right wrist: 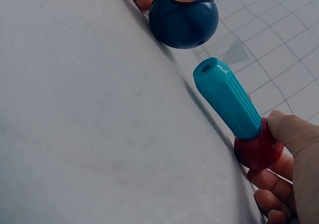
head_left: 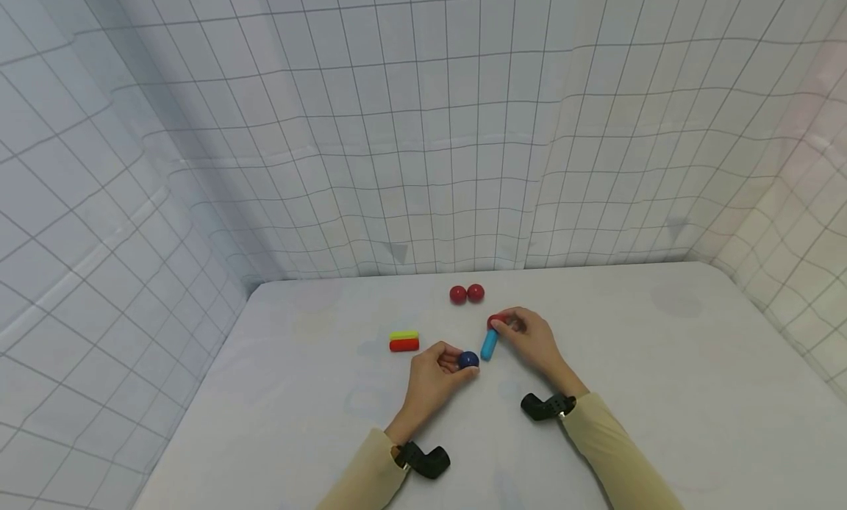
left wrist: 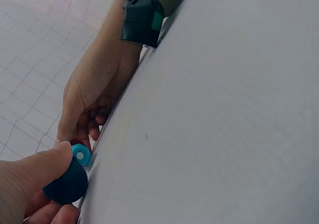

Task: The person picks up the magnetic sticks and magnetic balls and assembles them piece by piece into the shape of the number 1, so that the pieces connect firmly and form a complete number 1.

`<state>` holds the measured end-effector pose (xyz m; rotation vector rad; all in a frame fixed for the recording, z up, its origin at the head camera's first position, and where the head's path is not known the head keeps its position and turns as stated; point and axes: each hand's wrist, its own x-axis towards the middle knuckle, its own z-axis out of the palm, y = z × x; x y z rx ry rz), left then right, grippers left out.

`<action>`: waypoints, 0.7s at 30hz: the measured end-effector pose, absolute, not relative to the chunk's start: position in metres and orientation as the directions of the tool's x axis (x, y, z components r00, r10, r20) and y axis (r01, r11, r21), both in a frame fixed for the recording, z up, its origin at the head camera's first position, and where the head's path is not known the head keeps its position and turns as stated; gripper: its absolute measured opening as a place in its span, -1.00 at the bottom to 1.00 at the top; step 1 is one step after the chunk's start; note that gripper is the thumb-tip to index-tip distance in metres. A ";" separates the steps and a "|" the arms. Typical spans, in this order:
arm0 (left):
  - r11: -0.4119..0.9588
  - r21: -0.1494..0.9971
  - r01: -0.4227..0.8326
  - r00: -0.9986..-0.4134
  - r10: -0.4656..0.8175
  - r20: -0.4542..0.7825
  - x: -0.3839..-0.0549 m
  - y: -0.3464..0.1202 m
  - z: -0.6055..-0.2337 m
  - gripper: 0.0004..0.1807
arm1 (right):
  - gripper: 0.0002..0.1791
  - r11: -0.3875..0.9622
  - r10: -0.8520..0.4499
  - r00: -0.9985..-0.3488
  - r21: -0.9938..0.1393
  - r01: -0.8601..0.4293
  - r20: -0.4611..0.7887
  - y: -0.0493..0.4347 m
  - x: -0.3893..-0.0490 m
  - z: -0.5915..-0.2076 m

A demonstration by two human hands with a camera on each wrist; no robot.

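My left hand [head_left: 426,381] pinches a dark blue ball [head_left: 469,360] between thumb and fingers, low over the white table. To its right, my right hand [head_left: 534,342] holds a red ball [right wrist: 259,147] between thumb and fingers. A light blue ribbed rod [right wrist: 227,99] meets that red ball at one end. Its free end, with a small round hole or inset, points toward the dark blue ball. In the right wrist view a gap separates the rod and the dark blue ball. The left wrist view shows the rod's end [left wrist: 81,155] just behind the dark blue ball.
Two red balls [head_left: 466,294] sit side by side farther back on the table [head_left: 298,392]. Left of the hands, a yellow-green rod [head_left: 404,335] lies alongside a red rod [head_left: 404,345]. White grid-patterned curtains [head_left: 430,142] hang behind and at both sides.
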<state>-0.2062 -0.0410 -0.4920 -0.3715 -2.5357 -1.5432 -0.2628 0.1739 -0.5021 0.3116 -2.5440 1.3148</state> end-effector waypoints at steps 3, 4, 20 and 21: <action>0.437 0.852 0.290 -0.957 0.134 0.257 -0.206 -0.041 -0.492 -0.64 | -0.67 0.565 -0.066 -0.945 -0.769 -0.299 0.319 0.174 -0.263 -0.502; 0.435 0.852 0.292 -0.956 0.136 0.258 -0.206 -0.041 -0.492 -0.64 | -0.68 0.564 -0.064 -0.946 -0.771 -0.297 0.317 0.174 -0.263 -0.502; 0.431 0.845 0.316 -0.949 0.155 0.275 -0.205 -0.039 -0.494 -0.63 | -0.68 0.564 -0.057 -0.947 -0.772 -0.291 0.315 0.173 -0.263 -0.501; 0.432 0.844 0.317 -0.948 0.156 0.276 -0.205 -0.039 -0.494 -0.63 | -0.68 0.566 -0.057 -0.947 -0.771 -0.291 0.315 0.173 -0.263 -0.501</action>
